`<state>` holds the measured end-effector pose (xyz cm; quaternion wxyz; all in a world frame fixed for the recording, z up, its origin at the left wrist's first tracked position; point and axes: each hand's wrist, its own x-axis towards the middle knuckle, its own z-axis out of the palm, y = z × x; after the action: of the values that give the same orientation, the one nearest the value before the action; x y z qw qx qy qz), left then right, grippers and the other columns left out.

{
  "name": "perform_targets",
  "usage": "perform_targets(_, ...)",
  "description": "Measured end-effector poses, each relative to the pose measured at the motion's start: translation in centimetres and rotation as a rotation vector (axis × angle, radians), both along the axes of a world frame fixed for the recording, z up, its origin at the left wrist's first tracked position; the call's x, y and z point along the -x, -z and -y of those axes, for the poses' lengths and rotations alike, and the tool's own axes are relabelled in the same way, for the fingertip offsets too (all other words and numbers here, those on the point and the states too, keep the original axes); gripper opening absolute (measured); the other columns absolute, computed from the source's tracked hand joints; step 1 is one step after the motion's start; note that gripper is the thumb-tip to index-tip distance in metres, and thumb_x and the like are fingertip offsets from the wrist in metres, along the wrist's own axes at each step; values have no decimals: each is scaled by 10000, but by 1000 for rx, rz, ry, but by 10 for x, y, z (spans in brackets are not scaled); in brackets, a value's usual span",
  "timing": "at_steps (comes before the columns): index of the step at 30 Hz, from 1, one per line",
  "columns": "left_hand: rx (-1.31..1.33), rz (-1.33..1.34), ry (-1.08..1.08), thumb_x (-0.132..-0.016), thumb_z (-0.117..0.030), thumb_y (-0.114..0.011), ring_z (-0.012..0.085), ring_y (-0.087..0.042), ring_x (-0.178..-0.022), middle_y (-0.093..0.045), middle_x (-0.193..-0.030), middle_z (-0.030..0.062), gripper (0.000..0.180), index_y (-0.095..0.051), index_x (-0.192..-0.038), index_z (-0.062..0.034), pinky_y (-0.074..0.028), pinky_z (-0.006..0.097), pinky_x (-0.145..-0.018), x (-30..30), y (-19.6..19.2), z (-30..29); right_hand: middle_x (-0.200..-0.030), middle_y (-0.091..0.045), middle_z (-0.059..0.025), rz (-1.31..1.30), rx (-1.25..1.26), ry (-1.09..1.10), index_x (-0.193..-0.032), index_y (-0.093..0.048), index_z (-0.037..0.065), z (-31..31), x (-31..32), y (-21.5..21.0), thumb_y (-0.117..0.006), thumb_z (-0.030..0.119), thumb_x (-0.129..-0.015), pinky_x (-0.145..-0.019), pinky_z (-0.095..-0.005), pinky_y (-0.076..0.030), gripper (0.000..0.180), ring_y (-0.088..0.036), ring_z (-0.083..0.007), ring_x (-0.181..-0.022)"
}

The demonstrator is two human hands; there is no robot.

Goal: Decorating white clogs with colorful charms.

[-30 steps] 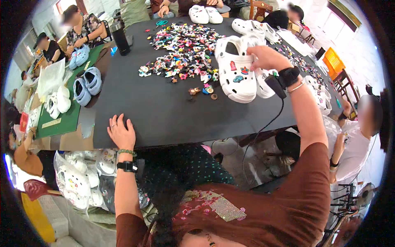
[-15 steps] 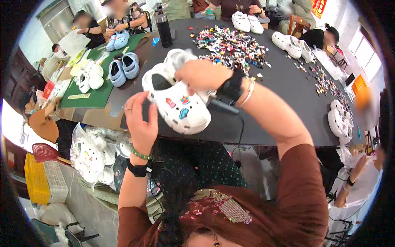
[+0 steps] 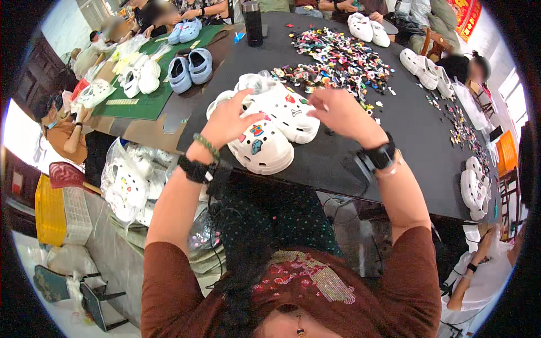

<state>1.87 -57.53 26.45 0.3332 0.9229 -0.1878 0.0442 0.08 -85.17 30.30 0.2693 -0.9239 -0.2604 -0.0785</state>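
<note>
Two white clogs [image 3: 276, 127] — chunky, dotted with coloured charms — lie on the black bench [image 3: 360, 158]; left hand [image 3: 228, 121] grips one, right hand [image 3: 332, 110] hovers open.

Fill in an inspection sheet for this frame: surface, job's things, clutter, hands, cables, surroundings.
Surface: black table, green mat at its far left.
Job's things: pair of white clogs with charms fitted, at the near edge.
Clutter: heap of coloured charms, blue clogs, more white clogs, dark bottle.
Hands: left hand rests on the nearer clog; right hand touches the farther one. Grip unclear.
Cables: dark cable hangs below the table edge.
Surroundings: bag of white clogs, yellow crate, seated co-workers.
</note>
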Motion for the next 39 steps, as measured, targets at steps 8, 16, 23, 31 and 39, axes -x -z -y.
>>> perform_targets(8, -50, -32, 72, -856, -427, -654, 277, -605, -1083, -629, -1178, 188, 544, -577, -1246, -56, -460, 345, -923, -48, 15, 15, -725, -667, -161, -525, -43, -191, -781, -688, 26, -7, 78, 69, -748, 385, -765, -640, -375, -512, 364, -654, -306, -678)
perform_targets(16, -44, -26, -34, -832, -360, -698, 236, -631, -839, -674, -934, 139, 431, -616, -1064, -7, -491, 340, -761, -53, 18, 24, -703, -647, -201, -407, -218, 15, -750, -710, 21, -51, 66, 101, -682, 371, -816, -646, -429, -520, 357, -644, -377, -681)
perform_targets(23, 269, -223, -226, -829, -285, -718, 124, -567, -810, -633, -872, 45, 308, -601, -943, -24, -476, 305, -705, -52, 25, 8, -786, -674, -180, -219, -240, 186, -871, -714, 31, -23, 38, 109, -659, 243, -837, -670, -391, -512, 221, -658, -339, -746)
perform_targets(31, 77, 44, -270, -863, -346, -630, 346, -600, -1072, -642, -1109, 235, 463, -600, -1154, 12, -445, 377, -926, -54, 36, 14, -865, -689, -158, -270, -124, 23, -905, -689, 61, -3, 40, 109, -659, 250, -826, -758, -421, -526, 207, -662, -340, -828)
perform_targets(39, 19, -69, -231, -854, -440, -650, 220, -612, -1005, -663, -1077, 175, 564, -612, -1137, 46, -448, 315, -876, -77, 25, 13, -822, -682, -140, -184, 88, 248, -874, -694, 83, 98, 18, 81, -658, 193, -786, -730, -418, -516, 146, -656, -320, -799)
